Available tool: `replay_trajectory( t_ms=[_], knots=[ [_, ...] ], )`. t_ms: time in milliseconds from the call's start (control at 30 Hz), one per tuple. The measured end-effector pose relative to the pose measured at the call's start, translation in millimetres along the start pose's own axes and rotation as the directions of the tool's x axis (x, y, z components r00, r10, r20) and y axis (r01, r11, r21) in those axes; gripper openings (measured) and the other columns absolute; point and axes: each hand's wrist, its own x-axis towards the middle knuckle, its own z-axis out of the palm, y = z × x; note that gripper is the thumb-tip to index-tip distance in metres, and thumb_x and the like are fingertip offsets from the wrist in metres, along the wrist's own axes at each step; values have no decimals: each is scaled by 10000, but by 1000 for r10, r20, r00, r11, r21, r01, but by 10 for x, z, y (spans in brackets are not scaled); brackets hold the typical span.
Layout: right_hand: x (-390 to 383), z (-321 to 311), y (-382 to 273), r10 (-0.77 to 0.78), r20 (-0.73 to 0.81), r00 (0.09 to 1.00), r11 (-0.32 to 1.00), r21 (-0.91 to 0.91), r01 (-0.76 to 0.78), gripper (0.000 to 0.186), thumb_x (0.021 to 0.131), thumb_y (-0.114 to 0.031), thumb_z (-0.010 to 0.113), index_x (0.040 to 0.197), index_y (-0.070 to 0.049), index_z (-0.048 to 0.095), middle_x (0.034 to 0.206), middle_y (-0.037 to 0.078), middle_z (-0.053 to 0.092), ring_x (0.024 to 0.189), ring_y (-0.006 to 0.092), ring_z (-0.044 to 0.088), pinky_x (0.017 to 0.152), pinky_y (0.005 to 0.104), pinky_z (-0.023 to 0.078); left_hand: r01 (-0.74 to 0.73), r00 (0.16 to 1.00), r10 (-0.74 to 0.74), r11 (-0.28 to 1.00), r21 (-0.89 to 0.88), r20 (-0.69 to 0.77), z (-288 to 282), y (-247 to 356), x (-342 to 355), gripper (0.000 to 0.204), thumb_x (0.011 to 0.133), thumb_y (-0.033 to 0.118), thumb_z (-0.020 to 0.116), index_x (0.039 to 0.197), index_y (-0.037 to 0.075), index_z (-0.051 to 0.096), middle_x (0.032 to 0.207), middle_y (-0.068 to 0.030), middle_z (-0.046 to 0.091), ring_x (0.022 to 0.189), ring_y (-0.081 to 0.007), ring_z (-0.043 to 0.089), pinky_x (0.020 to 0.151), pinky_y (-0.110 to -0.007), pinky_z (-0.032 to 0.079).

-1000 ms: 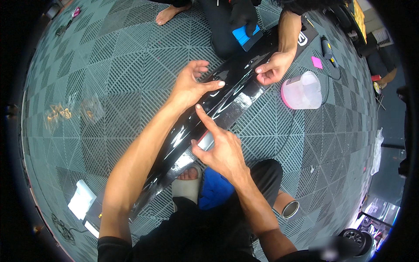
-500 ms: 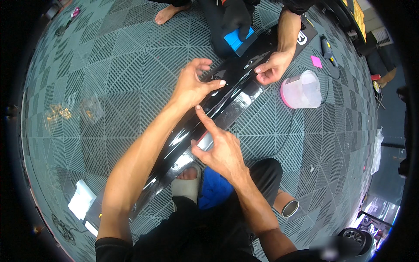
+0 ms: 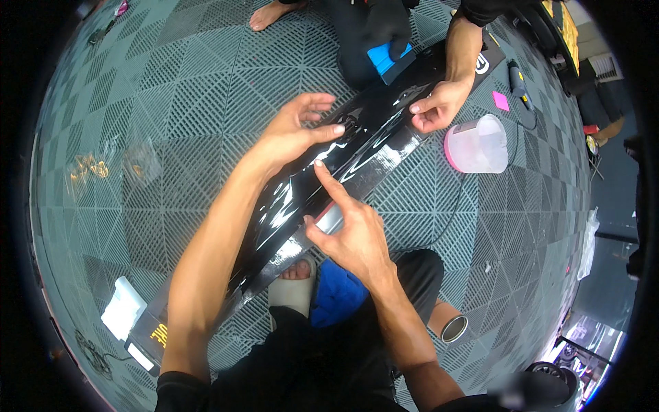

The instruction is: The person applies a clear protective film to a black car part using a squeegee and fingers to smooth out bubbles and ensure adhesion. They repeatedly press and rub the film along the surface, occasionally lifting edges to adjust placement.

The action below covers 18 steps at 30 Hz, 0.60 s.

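Note:
A long glossy black panel (image 3: 309, 175) runs diagonally from lower left to upper right, lying on a dark cardboard box (image 3: 384, 165). My left hand (image 3: 298, 130) hovers at the panel's far-left edge, fingers apart and thumb stretched over the shiny surface. My right hand (image 3: 353, 237) has its index finger pointing onto the panel and its thumb spread near the edge closest to me; its other fingers are curled. Between that thumb and finger shows a red and silvery strip (image 3: 329, 217). Nothing is visibly gripped by either hand.
Across the panel, a co-worker's bare hand (image 3: 439, 106) touches its far end; their black-gloved hand (image 3: 384, 34) holds a blue squeegee (image 3: 386, 60). To the right stand a translucent tub (image 3: 477, 144), a pink square (image 3: 500, 101) and a corded tool (image 3: 519, 82). A blue cloth (image 3: 335, 295) lies by my foot.
My left hand has shifted a little left, away from my right fingertip, widening the gap between them. My right hand keeps nearly the same pose. The view has shifted slightly.

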Motion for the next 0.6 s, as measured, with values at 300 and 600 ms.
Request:
replay_trajectory(
  t_ms=[300,600],
  knots=[
    [7,-15,22,-10,10,1000,1000,20,10,869,827,-159,841,1638,-152,527,1258,254,775,1107,402,780,976,436,605,20,1000,-21,996,90,9,38,-43,-12,816,802,256,983,1503,80,605,1447,-127,630,1347,-289,538,1146,-436,463],
    [-25,-145,130,-19,-4,1000,847,531,18,1003,845,-190,949,1687,-106,412,1055,67,716,870,198,736,851,349,593,-75,996,75,997,4,37,45,-59,-89,733,833,250,958,1470,85,633,1400,-96,654,1300,-249,556,1128,-428,459]
  ],
)
